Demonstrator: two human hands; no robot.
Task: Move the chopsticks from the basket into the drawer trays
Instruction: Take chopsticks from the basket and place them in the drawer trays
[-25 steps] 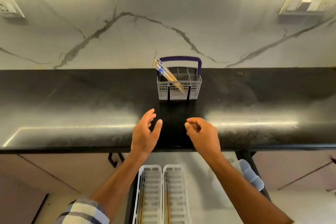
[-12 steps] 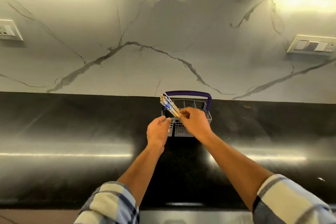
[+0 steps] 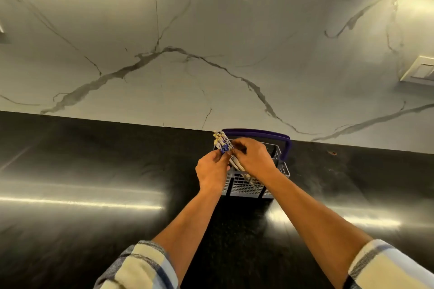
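Observation:
A grey mesh basket [image 3: 244,187] with a purple handle [image 3: 270,136] stands on the black counter near the wall. Several wooden chopsticks [image 3: 222,142] with blue-and-white patterned tops lean out of its left side. My left hand [image 3: 211,172] holds the bundle from the left, just below the patterned tops. My right hand [image 3: 254,158] reaches over the basket and pinches the chopsticks from the right. The lower ends of the chopsticks are inside the basket. The drawer trays are out of view.
The glossy black counter [image 3: 94,171] stretches left and right of the basket. A marble backsplash [image 3: 187,54] rises behind it. A switch plate [image 3: 420,73] is on the wall at the right.
Both hands rose from the counter's front edge to the basket and closed on the chopsticks. The view tilted up, so the drawer trays dropped out of sight.

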